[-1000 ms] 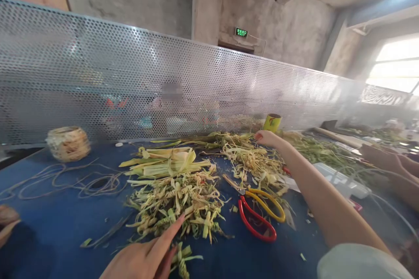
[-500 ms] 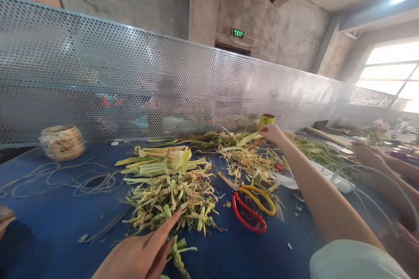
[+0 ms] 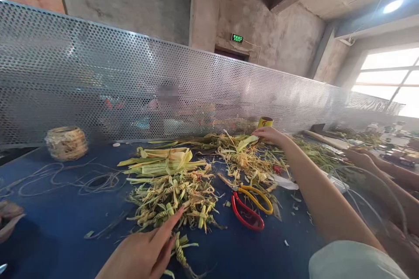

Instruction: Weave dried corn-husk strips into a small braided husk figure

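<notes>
I see one twisty, yellow-green heap (image 3: 173, 198), one scissors (image 3: 236, 189); left hand (image 3: 140, 250) points, right hand (image 3: 271, 135), near the bench's (image 3: 65, 213) far edge, bunches fingers; grips I can't tell.

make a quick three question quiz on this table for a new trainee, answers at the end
1. Multiple choice: what colours are the handles of the scissors? A) both red; B) one red, one yellow; C) both yellow.

2. True or false: the right hand is nearer the yellow tin than the left hand is.

3. Fill the gap: loops of ____ lie on the blue table, left of the leaf pile.

Key: 1. B; 2. true; 3. string.
</notes>
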`<state>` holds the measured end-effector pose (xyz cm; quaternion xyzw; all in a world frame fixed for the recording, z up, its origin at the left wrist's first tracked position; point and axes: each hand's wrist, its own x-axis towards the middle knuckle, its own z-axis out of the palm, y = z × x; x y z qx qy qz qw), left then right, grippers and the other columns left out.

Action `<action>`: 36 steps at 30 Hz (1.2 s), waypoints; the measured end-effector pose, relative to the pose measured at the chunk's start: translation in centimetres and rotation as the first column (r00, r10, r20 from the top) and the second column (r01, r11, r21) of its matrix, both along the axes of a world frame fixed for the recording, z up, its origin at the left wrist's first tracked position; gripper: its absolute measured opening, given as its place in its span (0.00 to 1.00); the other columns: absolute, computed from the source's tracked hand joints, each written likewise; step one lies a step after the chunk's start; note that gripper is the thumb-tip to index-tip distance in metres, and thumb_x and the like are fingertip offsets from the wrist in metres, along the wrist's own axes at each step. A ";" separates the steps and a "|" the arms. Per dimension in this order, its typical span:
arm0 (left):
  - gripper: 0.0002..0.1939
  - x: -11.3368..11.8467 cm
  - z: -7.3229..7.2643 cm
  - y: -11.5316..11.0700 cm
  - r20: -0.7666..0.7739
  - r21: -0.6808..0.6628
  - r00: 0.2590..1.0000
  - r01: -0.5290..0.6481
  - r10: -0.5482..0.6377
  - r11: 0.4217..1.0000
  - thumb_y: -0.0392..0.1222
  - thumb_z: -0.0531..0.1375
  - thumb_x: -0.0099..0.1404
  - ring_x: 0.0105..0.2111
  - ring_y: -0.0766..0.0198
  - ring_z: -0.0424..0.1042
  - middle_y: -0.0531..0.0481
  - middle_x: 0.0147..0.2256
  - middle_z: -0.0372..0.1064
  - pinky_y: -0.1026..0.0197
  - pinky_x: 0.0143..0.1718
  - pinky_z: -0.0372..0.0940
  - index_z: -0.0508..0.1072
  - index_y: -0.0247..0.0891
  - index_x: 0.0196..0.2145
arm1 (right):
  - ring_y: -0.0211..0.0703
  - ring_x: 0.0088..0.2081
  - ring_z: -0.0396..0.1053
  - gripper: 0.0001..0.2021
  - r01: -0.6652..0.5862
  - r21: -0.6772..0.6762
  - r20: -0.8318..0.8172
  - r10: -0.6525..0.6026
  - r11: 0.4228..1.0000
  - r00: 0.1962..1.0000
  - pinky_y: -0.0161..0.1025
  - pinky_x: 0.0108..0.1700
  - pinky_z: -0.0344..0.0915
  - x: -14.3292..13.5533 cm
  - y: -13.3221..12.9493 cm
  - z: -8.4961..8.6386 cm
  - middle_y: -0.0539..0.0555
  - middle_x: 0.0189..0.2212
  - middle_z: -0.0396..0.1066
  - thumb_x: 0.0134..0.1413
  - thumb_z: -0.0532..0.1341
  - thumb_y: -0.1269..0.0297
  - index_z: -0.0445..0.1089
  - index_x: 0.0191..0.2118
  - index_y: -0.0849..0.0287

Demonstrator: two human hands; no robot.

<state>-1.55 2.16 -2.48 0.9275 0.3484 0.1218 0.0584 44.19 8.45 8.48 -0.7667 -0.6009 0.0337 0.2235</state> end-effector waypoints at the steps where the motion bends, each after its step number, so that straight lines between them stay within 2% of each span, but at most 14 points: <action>1: 0.27 0.0 0.0 0.0 0.005 0.002 1.000 0.008 -0.008 1.000 0.36 0.44 0.65 0.16 0.66 0.68 0.55 0.16 0.69 0.66 0.17 0.52 0.53 0.40 0.61 | 0.43 0.36 0.72 0.14 -0.029 -0.007 -0.008 0.029 1.000 1.000 0.34 0.34 0.66 -0.2 -0.3 0.1 0.56 0.35 0.75 0.56 0.54 0.61 0.75 0.39 0.60; 4: 0.27 0.0 -0.3 0.1 0.064 0.032 0.998 -0.003 0.001 0.999 0.37 0.44 0.65 0.13 0.67 0.65 0.56 0.17 0.70 0.66 0.16 0.52 0.50 0.39 0.62 | 0.42 0.34 0.72 0.11 -0.071 -0.051 0.008 0.072 0.996 0.997 0.34 0.35 0.66 -0.8 -0.8 0.4 0.55 0.35 0.76 0.50 0.58 0.66 0.76 0.37 0.60; 9: 0.28 -0.9 -0.5 0.5 0.257 0.187 0.966 -0.088 0.038 0.978 0.46 0.48 0.65 0.13 0.72 0.64 0.54 0.33 0.75 0.68 0.17 0.56 0.46 0.46 0.62 | 0.43 0.30 0.70 0.09 -0.067 -0.086 0.163 0.081 0.994 0.983 0.36 0.33 0.64 -1.3 -1.1 0.6 0.53 0.27 0.74 0.41 0.60 0.75 0.75 0.30 0.61; 11: 0.28 -0.9 0.3 0.7 0.314 0.241 0.948 -0.140 0.059 0.960 0.46 0.48 0.66 0.16 0.70 0.66 0.54 0.32 0.74 0.68 0.19 0.58 0.47 0.45 0.62 | 0.45 0.34 0.69 0.09 -0.088 -0.051 0.250 0.098 0.995 0.963 0.39 0.38 0.62 -1.3 -1.4 0.8 0.54 0.29 0.74 0.42 0.59 0.76 0.75 0.30 0.60; 13: 0.27 -0.1 1.7 0.9 0.343 0.260 0.937 -0.155 0.059 0.953 0.43 0.47 0.66 0.23 0.67 0.70 0.54 0.31 0.74 0.67 0.25 0.61 0.47 0.43 0.62 | 0.48 0.39 0.66 0.09 -0.128 -0.016 0.329 0.126 0.992 0.936 0.42 0.44 0.59 -1.5 -1.8 1.0 0.54 0.30 0.73 0.44 0.58 0.76 0.74 0.30 0.59; 16: 0.29 3.9 5.2 1.3 0.319 0.222 0.948 -0.081 0.006 0.972 0.39 0.48 0.65 0.30 0.64 0.71 0.51 0.35 0.73 0.64 0.32 0.63 0.46 0.40 0.62 | 0.52 0.45 0.61 0.09 -0.198 0.024 0.416 0.170 0.980 0.893 0.47 0.49 0.54 -2.1 -2.5 1.3 0.56 0.32 0.72 0.47 0.56 0.76 0.72 0.31 0.58; 20: 0.34 13.6 9.5 3.0 0.249 0.119 0.965 0.050 -0.078 0.992 0.34 0.50 0.64 0.42 0.59 0.70 0.39 0.47 0.69 0.58 0.42 0.63 0.38 0.29 0.63 | 0.52 0.45 0.60 0.08 -0.268 0.050 0.460 0.216 0.962 0.861 0.48 0.48 0.51 -3.5 -3.3 1.2 0.55 0.32 0.72 0.49 0.57 0.73 0.70 0.36 0.57; 23: 0.40 21.2 10.5 5.2 0.202 0.128 0.973 0.089 -0.113 0.988 0.32 0.56 0.61 0.48 0.56 0.66 0.36 0.50 0.66 0.58 0.46 0.62 0.36 0.29 0.63 | 0.51 0.44 0.61 0.07 -0.295 0.066 0.458 0.233 0.953 0.858 0.47 0.46 0.51 -4.2 -3.4 0.7 0.54 0.32 0.72 0.50 0.58 0.70 0.69 0.37 0.57; 25: 0.36 24.9 10.2 6.5 0.156 0.114 0.982 0.088 -0.105 0.990 0.35 0.60 0.59 0.45 0.55 0.69 0.38 0.47 0.68 0.55 0.44 0.64 0.47 0.30 0.61 | 0.51 0.44 0.62 0.06 -0.304 0.082 0.451 0.237 0.949 0.861 0.46 0.45 0.52 -4.3 -3.5 0.2 0.55 0.34 0.72 0.51 0.59 0.69 0.68 0.37 0.58; 26: 0.27 26.1 9.9 7.0 0.143 0.120 0.984 0.085 -0.102 0.989 0.38 0.58 0.61 0.44 0.55 0.69 0.40 0.47 0.67 0.51 0.44 0.65 0.56 0.33 0.57 | 0.51 0.44 0.62 0.06 -0.305 0.089 0.446 0.236 0.948 0.863 0.45 0.45 0.53 -4.2 -3.5 0.0 0.55 0.34 0.72 0.50 0.59 0.68 0.68 0.36 0.58; 27: 0.20 27.1 9.7 7.4 0.132 0.123 0.986 0.086 -0.102 0.989 0.41 0.57 0.63 0.43 0.57 0.69 0.42 0.48 0.66 0.49 0.43 0.66 0.62 0.35 0.52 | 0.50 0.44 0.62 0.06 -0.304 0.095 0.440 0.234 0.948 0.867 0.44 0.44 0.54 -3.9 -3.5 -0.1 0.55 0.34 0.72 0.50 0.59 0.68 0.68 0.36 0.58; 29: 0.17 28.1 9.2 7.9 0.123 0.127 0.986 0.093 -0.109 0.988 0.41 0.56 0.64 0.42 0.58 0.70 0.44 0.48 0.65 0.49 0.42 0.66 0.64 0.36 0.50 | 0.50 0.43 0.63 0.07 -0.296 0.108 0.424 0.225 0.949 0.877 0.43 0.43 0.55 -3.3 -3.7 -0.4 0.55 0.34 0.73 0.50 0.60 0.67 0.68 0.37 0.59; 31: 0.18 28.4 9.0 8.2 0.119 0.130 0.987 0.097 -0.113 0.987 0.40 0.56 0.63 0.42 0.59 0.70 0.44 0.48 0.65 0.50 0.42 0.66 0.63 0.36 0.51 | 0.50 0.42 0.63 0.08 -0.284 0.115 0.408 0.215 0.952 0.887 0.42 0.41 0.56 -2.4 -3.9 -0.6 0.55 0.34 0.73 0.49 0.60 0.67 0.68 0.38 0.59; 36: 0.18 29.0 8.9 8.6 0.118 0.172 0.988 0.079 -0.100 0.982 0.42 0.56 0.64 0.43 0.58 0.69 0.44 0.48 0.65 0.50 0.42 0.66 0.64 0.36 0.50 | 0.48 0.40 0.64 0.02 -0.257 0.098 0.379 0.203 0.961 0.903 0.41 0.40 0.56 -1.2 -3.9 -1.1 0.54 0.29 0.73 0.46 0.61 0.71 0.71 0.29 0.59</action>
